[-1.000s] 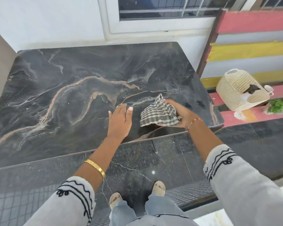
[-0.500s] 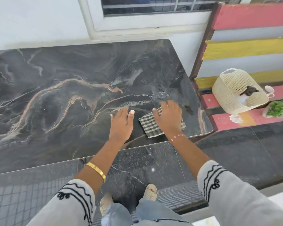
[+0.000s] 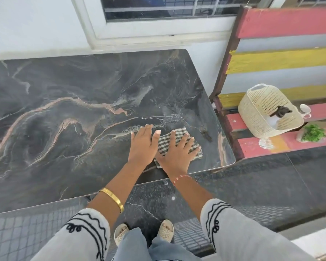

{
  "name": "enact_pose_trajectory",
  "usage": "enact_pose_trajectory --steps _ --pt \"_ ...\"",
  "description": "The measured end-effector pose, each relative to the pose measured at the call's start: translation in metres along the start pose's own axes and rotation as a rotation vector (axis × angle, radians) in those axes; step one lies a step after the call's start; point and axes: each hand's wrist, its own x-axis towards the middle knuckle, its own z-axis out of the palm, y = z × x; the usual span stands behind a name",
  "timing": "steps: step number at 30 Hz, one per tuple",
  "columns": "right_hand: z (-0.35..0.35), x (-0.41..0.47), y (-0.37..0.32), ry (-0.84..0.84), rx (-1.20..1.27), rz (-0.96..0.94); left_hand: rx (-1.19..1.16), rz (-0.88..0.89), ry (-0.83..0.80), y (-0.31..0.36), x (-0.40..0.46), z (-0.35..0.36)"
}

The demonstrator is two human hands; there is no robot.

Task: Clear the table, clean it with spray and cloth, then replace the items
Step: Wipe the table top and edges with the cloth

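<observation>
The dark marble table (image 3: 64, 144) fills the left and middle of the view. A checked cloth (image 3: 164, 146) lies flat on it near the front right corner. My right hand (image 3: 177, 153) presses palm down on the cloth with fingers spread. My left hand (image 3: 141, 146) rests flat on the table just left of it, its thumb at the cloth's edge. No spray bottle is in view.
A striped red and yellow bench (image 3: 252, 146) stands to the right of the table. On it sit a tilted woven basket (image 3: 256, 113) with a dark item (image 3: 280, 111) inside and a small green plant (image 3: 312, 132). A dark speck (image 3: 205, 134) lies near the cloth.
My right hand held the cloth bunched up a second ago; it has since laid it flat and now presses on it. My left hand stayed flat on the table.
</observation>
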Motion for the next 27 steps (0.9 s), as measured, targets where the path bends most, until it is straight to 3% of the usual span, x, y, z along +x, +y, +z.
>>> enact_pose_trajectory --steps 10,20,27 --pt "-0.008 0.065 -0.006 0.075 -0.034 -0.15 0.0 0.024 -0.009 -0.01 0.05 0.005" --pt "-0.024 0.172 -0.032 0.105 -0.103 -0.17 -0.028 0.03 0.003 -0.028 0.135 0.002" --pt "-0.039 0.245 -0.034 0.145 -0.123 -0.155 0.079 0.118 0.01 -0.022 0.184 0.003"
